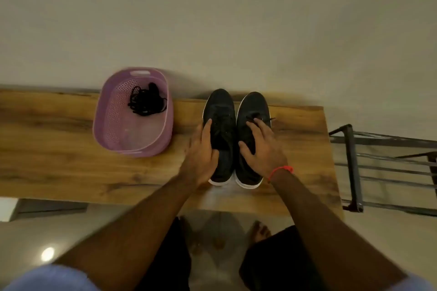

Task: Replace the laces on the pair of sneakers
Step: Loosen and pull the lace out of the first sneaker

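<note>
Two black sneakers with white soles stand side by side on a wooden table, toes pointing away from me. My left hand lies along the left side of the left sneaker, fingers fairly straight, thumb over its top. My right hand rests on top of the right sneaker, fingers spread over its black laces. A bundle of loose black laces lies in a purple basket to the left of the shoes.
The table stands against a plain pale wall. A dark metal rack is just past the table's right edge. My bare feet and the tiled floor show below the near edge. A red thread circles my right wrist.
</note>
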The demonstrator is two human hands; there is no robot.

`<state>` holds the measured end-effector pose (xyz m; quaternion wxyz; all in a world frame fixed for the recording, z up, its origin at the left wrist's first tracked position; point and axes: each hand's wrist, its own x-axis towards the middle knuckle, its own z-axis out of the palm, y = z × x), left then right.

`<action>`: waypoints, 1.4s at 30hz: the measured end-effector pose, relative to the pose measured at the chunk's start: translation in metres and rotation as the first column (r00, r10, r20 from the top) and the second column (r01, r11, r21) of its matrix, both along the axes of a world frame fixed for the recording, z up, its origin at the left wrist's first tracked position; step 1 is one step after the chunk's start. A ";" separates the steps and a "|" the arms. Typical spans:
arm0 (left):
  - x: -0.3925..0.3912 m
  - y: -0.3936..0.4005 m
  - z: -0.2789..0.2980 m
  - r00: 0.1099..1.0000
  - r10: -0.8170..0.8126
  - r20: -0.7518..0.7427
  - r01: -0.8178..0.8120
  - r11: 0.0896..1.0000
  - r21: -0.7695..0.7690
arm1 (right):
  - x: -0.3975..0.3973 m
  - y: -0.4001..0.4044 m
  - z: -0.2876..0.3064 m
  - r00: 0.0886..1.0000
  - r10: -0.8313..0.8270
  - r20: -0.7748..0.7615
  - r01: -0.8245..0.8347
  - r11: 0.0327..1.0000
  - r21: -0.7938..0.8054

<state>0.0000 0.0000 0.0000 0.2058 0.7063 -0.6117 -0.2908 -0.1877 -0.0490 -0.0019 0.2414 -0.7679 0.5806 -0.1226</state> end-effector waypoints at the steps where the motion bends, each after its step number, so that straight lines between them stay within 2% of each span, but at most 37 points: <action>1: -0.003 0.003 -0.008 0.997 0.013 -0.081 -0.012 1.000 0.016 | 0.000 0.003 -0.006 1.000 -0.008 0.000 0.008 0.999 -0.046; 3: -0.003 0.004 -0.018 0.980 0.020 -0.198 -0.015 0.999 0.029 | 0.000 0.005 -0.015 0.999 -0.037 0.011 0.038 0.996 -0.084; 12: -0.001 0.010 -0.021 0.971 -0.033 -0.236 0.039 0.999 0.023 | 0.004 0.003 -0.016 0.999 -0.018 -0.044 0.018 1.000 0.004; 19: 0.001 0.013 -0.020 0.982 -0.060 -0.181 0.070 0.996 0.048 | 0.001 0.005 -0.014 0.995 0.026 -0.097 -0.025 1.000 0.015; 30: 0.000 0.027 -0.019 0.991 -0.010 -0.136 0.027 0.992 0.127 | -0.010 0.017 -0.020 0.994 0.081 -0.075 -0.082 0.997 -0.009; 42: -0.008 0.054 -0.007 0.993 0.015 -0.116 0.004 0.986 0.165 | -0.017 0.026 -0.013 0.988 0.140 -0.069 -0.134 0.988 0.080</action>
